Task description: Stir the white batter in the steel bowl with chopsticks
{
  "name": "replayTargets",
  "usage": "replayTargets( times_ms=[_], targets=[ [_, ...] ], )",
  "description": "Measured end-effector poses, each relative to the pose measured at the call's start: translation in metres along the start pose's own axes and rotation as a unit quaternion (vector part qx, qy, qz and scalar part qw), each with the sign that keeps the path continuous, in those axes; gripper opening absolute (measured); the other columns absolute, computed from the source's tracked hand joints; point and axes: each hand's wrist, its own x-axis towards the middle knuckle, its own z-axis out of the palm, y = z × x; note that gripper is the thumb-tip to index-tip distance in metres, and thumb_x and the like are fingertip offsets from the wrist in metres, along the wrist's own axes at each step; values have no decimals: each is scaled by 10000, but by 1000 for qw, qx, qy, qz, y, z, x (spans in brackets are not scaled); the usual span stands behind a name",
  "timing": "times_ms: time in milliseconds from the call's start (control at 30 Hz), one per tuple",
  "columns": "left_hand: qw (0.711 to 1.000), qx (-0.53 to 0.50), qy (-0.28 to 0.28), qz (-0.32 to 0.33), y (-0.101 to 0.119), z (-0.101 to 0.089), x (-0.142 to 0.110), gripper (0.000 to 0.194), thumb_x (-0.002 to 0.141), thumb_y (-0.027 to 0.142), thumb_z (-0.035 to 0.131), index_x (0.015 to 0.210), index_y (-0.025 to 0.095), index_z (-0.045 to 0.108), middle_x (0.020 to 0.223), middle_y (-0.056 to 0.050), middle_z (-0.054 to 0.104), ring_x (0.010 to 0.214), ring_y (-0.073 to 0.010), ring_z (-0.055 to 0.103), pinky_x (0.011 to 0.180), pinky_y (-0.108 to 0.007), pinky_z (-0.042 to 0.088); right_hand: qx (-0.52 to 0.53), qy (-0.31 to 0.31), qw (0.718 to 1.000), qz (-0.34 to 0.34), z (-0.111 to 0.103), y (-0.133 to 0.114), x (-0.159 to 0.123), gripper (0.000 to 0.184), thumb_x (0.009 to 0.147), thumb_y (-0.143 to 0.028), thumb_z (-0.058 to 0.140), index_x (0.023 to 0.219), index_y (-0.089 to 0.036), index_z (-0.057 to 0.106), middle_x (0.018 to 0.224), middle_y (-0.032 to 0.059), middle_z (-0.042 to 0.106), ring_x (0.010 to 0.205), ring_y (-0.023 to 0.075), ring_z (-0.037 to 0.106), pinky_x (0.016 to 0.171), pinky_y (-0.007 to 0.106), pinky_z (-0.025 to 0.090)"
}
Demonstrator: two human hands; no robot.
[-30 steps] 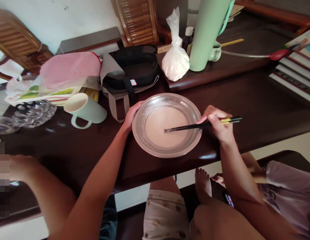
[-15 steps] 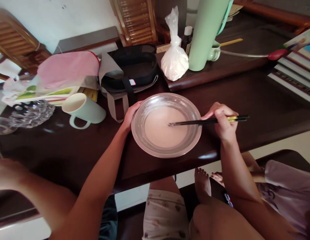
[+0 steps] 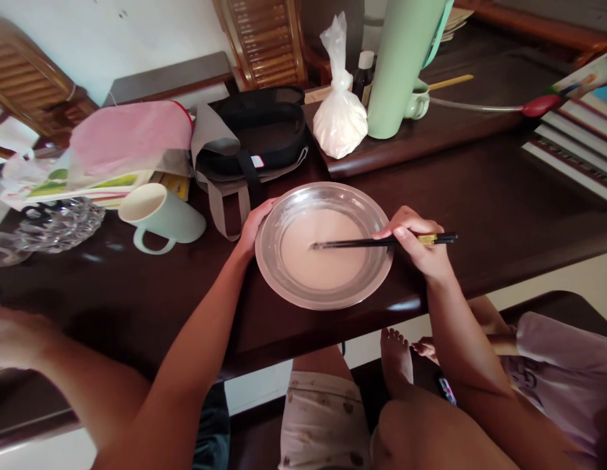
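A round metal bowl (image 3: 324, 299) stands near the table's front edge, with a pale, milky batter (image 3: 318, 264) in its bottom. At its left rim is my left hand (image 3: 255, 225), gripping the side; the fingers on the far side are partly hidden. My right hand (image 3: 418, 243) is closed around a pair of black chopsticks (image 3: 355, 243) with gold bands, over the bowl's right rim. Their tips dip into the batter left of its middle.
Behind the bowl are a tied bag of white powder (image 3: 341, 124), a green flask (image 3: 404, 72) and an open black case (image 3: 264, 130). A pale mug (image 3: 169, 215) and a glass dish (image 3: 63, 225) stand left. Books (image 3: 577, 150) lie right. Another person's arm (image 3: 83, 372) rests at left; someone sits at right (image 3: 562, 378).
My right hand moved the chopsticks right, then back left through the batter. My left hand stays on the bowl. The other person's hand at left shifted slightly.
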Motion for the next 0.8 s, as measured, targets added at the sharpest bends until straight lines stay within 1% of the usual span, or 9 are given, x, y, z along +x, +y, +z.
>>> replayTargets(
  times_ms=[133, 200, 300, 433, 500, 600, 667, 733, 800],
  targets=[
    [1000, -3, 6, -9, 0, 0, 0, 311, 856, 339, 486, 987, 200, 732, 983, -26, 754, 1058, -219, 654, 978, -344, 484, 33, 83, 996, 11, 0, 0, 0, 276, 922, -396, 574, 730, -281, 735, 677, 8, 693, 645, 188, 616, 629, 363, 480],
    [1000, -5, 1, -9, -1, -1, 0, 307, 858, 334, 486, 987, 200, 731, 989, -26, 753, 1060, -214, 653, 985, -338, 477, 51, 61, 997, 6, 0, 0, 0, 285, 926, -396, 569, 726, -277, 734, 659, 6, 691, 621, 182, 611, 604, 352, 473],
    [1000, -3, -1, 5, -3, -2, 2, 311, 851, 339, 492, 990, 197, 731, 1001, -23, 751, 1068, -212, 650, 1003, -334, 464, 10, 4, 1000, -6, 0, 1, 0, 211, 919, -342, 594, 805, -282, 761, 747, 17, 731, 731, 197, 631, 677, 361, 480],
    [1000, -3, -4, 6, -5, -3, 4, 326, 843, 352, 495, 1007, 195, 728, 999, -19, 751, 1068, -220, 650, 1003, -343, 465, 45, 89, 995, -8, -1, 2, 0, 261, 931, -344, 571, 747, -267, 740, 664, 10, 690, 639, 179, 604, 621, 352, 463],
    [1000, 3, -2, 4, -6, -3, 4, 322, 840, 350, 499, 1005, 196, 729, 999, -20, 752, 1071, -222, 649, 1001, -344, 467, 68, 70, 995, -10, -1, 3, 0, 272, 935, -338, 562, 743, -263, 740, 646, 8, 680, 610, 175, 592, 588, 345, 456],
    [1000, 5, 2, 10, -6, -4, 3, 313, 838, 349, 504, 991, 198, 731, 999, -23, 751, 1073, -222, 650, 995, -344, 471, 28, 6, 999, -14, -1, 3, 0, 208, 923, -302, 592, 807, -275, 763, 733, 22, 718, 707, 192, 614, 643, 358, 469],
    [1000, 2, -1, 15, -6, -4, 4, 305, 836, 351, 510, 982, 200, 731, 1007, -23, 750, 1072, -218, 650, 1000, -341, 466, 21, 39, 999, -15, -1, 3, 0, 209, 927, -305, 589, 804, -287, 757, 726, 22, 711, 715, 195, 618, 661, 363, 468],
    [1000, -1, -9, 18, -6, -4, 4, 301, 832, 354, 515, 974, 200, 731, 1016, -22, 748, 1068, -213, 650, 1007, -338, 458, 53, 89, 995, -15, -1, 3, 0, 248, 940, -328, 566, 765, -290, 739, 664, 12, 682, 643, 183, 603, 622, 358, 459],
    [1000, -3, -15, 20, -6, -4, 4, 297, 829, 357, 519, 964, 200, 732, 1016, -21, 748, 1058, -210, 653, 1010, -335, 454, 71, 81, 994, -12, 0, 4, 0, 266, 942, -346, 557, 754, -283, 734, 645, 10, 672, 603, 176, 590, 588, 351, 451]
  ],
)
